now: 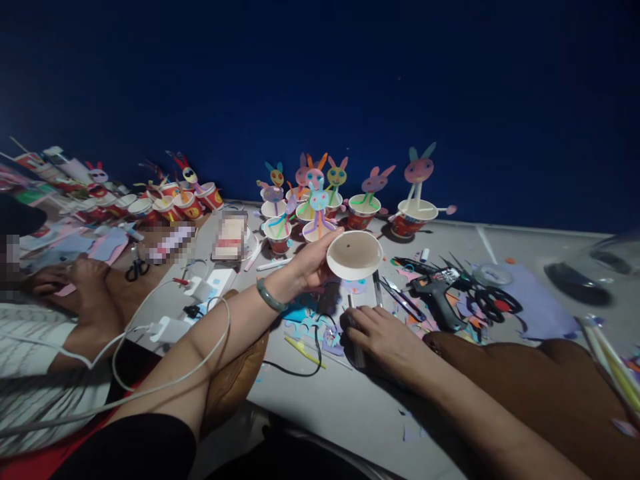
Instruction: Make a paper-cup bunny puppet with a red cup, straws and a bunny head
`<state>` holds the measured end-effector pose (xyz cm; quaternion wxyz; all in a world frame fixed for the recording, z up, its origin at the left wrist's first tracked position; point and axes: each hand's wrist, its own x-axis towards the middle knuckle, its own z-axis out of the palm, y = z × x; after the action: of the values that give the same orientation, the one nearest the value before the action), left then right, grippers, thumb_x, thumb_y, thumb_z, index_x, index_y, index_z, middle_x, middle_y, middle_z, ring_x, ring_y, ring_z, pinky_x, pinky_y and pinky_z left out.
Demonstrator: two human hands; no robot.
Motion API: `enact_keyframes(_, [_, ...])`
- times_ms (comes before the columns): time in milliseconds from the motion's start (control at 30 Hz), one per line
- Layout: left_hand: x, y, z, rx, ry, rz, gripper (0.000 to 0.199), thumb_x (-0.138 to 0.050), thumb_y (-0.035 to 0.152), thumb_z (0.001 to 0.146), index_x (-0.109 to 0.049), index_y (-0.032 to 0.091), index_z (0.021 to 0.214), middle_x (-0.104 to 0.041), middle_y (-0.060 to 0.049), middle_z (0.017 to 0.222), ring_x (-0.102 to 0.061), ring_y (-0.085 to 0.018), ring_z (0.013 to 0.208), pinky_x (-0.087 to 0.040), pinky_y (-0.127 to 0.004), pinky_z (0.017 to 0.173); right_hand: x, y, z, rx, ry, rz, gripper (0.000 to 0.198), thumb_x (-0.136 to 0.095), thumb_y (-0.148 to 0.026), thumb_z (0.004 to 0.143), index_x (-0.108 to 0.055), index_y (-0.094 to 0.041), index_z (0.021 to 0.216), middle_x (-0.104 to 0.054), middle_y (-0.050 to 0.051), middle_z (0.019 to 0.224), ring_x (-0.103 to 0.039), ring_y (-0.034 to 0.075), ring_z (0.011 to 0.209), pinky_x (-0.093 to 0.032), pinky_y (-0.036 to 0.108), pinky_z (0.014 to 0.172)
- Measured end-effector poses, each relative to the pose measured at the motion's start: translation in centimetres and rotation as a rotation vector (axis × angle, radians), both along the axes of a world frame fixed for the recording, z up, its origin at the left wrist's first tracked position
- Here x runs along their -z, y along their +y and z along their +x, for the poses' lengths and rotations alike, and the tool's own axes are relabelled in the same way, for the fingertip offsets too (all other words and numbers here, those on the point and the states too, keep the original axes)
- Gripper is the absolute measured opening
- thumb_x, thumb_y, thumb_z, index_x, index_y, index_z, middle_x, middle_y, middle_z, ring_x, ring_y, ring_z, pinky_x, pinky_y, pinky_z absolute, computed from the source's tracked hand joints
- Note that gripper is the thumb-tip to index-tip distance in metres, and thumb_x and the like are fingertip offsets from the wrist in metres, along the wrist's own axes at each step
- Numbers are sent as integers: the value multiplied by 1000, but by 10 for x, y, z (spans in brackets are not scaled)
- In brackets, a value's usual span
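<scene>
Cup [355, 257] rim, in left hand [316, 261], clears scraps [306, 325].

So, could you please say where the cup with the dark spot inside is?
In the head view, the cup is in the left hand, just right of centre, above the right hand and in front of the rabbit-figure cups.

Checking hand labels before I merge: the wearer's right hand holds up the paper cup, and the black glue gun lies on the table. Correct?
Wrong hand: the head view shows the left hand holding up the paper cup. The rest stands: the black glue gun lies on the table.
</scene>
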<state>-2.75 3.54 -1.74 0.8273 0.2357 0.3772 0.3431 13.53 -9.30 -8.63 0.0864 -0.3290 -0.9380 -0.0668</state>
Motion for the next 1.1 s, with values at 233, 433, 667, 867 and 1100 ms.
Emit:
enact_keyframes(233, [9, 5, 3, -9, -25, -7, 24, -53, 26, 96, -67, 11, 83, -66, 0, 62, -61, -10, 56, -51, -20, 59, -20, 2, 13, -3, 313, 331, 18, -51, -9, 93, -63, -20, 101, -69, 9, 95, -60, 17, 76, -48, 31, 69])
enact_keyframes(433, [10, -3, 8, 13, 7, -21, 26, -51, 26, 96, -65, 12, 79, -62, 0, 59, -54, -10, 49, -48, -22, 57, -35, -15, 25, 154, 860, 430, 28, -68, -5, 80, -64, -24, 100, -68, 3, 84, -65, 17, 69, -52, 30, 60])
enact_keyframes(667, [12, -15, 12, 110, 43, 71, 21, -55, 20, 95, -65, 11, 79, -65, -1, 68, -59, -8, 61, -49, -20, 67, -44, -14, 21, 223, 807, 551, 21, -78, -9, 76, -63, -22, 85, -74, 0, 81, -69, 17, 71, -50, 38, 74])
enact_keyframes(867, [12, -22, 5, 371, 115, 141, 17, -70, 29, 85, -66, 13, 87, -67, -2, 79, -61, -9, 66, -48, -21, 64, -46, -12, 15, 256, 631, 568, 15, -76, -18, 82, -66, -26, 92, -77, -1, 80, -69, 20, 80, -44, 42, 85])
enact_keyframes(1100, [18, -17, 2, 429, 274, 222, 29, -74, 40, 80, -66, 14, 90, -58, 3, 71, -48, -4, 54, -32, -18, 48, -40, -13, 11, 301, 486, 557, 16, -67, -19, 88, -69, -25, 103, -78, 1, 86, -64, 23, 93, -36, 42, 88])
